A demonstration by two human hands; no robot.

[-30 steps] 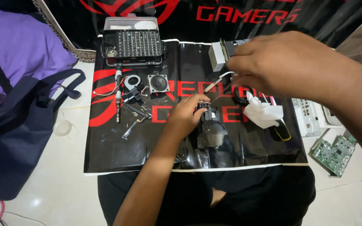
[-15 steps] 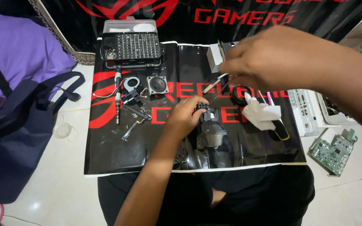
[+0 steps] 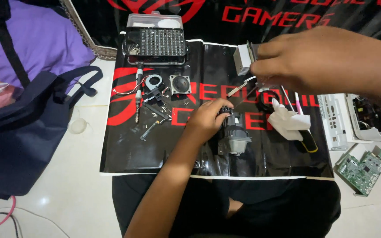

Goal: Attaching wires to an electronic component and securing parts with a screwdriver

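The left hand (image 3: 208,118) rests on the black mat (image 3: 124,150), its fingers curled around the top of a grey lens assembly (image 3: 233,137) that lies near the middle of the mat. The right hand (image 3: 318,59) is raised close to the camera above the far right part of the mat, fingers pinched together; what they pinch is too blurred to tell, though a thin white strip (image 3: 239,88) runs down and left from below the fingertips.

Taking the lens assembly as the landmark: just behind it and to the right, under the right hand, stands a finned metal heatsink (image 3: 242,59). To its right lies a crumpled white tissue (image 3: 289,123), with a screwdriver with a yellow and black handle (image 3: 306,142) beside the tissue. To its left and farther back sit a small square speaker (image 3: 180,84), a small blower fan (image 3: 153,81) and loose screws (image 3: 164,115), with a slim driver handle (image 3: 138,103) left of those. Well behind it, at the mat's far edge, is an open bit set case (image 3: 156,42).

Off the mat to the right of the lens assembly lie a white plastic housing (image 3: 334,121) and a green circuit board (image 3: 362,166). Far to its left on the floor is a dark blue bag (image 3: 18,141).
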